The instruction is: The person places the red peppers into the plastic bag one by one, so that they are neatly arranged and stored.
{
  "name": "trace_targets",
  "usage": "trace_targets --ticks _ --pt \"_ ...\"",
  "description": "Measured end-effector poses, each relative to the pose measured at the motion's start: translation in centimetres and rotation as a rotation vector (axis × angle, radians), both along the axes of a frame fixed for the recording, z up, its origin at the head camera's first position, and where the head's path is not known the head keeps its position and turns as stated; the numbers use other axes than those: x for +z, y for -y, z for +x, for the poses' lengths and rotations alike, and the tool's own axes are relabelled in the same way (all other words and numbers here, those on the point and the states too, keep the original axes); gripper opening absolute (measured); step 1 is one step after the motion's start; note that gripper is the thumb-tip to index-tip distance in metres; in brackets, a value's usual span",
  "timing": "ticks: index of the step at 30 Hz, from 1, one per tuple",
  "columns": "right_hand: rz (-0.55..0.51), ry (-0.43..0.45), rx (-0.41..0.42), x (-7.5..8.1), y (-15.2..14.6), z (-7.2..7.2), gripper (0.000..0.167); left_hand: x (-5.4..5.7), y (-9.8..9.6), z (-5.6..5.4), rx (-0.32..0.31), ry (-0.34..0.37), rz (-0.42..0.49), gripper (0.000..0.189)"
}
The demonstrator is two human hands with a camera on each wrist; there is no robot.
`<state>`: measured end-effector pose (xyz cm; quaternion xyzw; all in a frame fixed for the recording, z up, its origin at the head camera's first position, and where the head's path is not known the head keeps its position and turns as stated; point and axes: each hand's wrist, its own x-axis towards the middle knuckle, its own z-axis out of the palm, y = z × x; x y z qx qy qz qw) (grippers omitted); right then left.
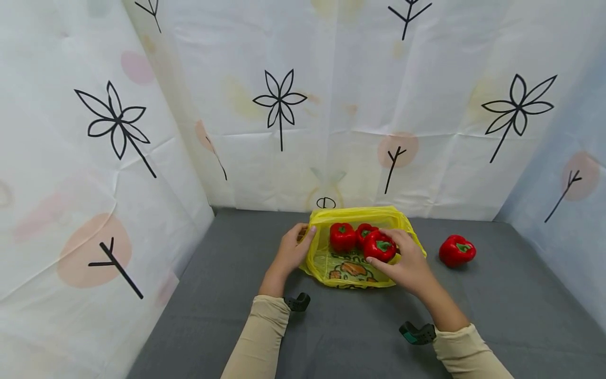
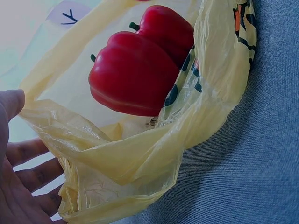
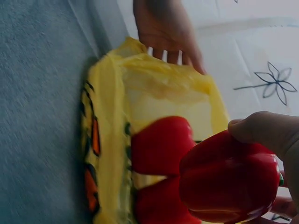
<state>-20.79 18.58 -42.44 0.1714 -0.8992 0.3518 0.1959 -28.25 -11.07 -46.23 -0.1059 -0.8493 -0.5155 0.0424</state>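
- Right hand [image 1: 409, 267] — curled round a held pepper [image 1: 380, 247], at the yellow bag's [image 1: 350, 213] mouth.
- Left of it, inside: two peppers [image 1: 342, 238].
- Left hand [image 1: 290, 251] — fingers apart, touching the rim.
- Right of the right hand: lone pepper [image 1: 455, 251].

Directly left of the person's right hand [image 1: 409, 266] and the glossy red bell pepper with a green stem [image 1: 377, 255] it holds, two more red bell peppers [image 1: 342, 237] block the way inside the open yellow plastic bag [image 1: 312, 263]. Room shows nearer the wearer, left of the thumb. Farther left, the bag's wall and the left hand [image 1: 290, 253] bar a sideways pass. Rightward, grey cloth [image 1: 516, 295] lies open—except for a lone red bell pepper [image 1: 456, 252].
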Motion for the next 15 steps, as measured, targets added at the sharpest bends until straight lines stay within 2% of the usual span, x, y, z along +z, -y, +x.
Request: trace_targets --ticks 9,15 --pt "0.018 0.06 0.067 -1.7 2.5 -0.5 0.07 -0.1 0.0 0.0 0.003 -0.001 -0.002 0.059" --pt "0.034 0.042 0.112 -2.9 3.7 -0.9 0.07 -0.2 0.0 0.0 0.006 -0.001 0.005 0.057"
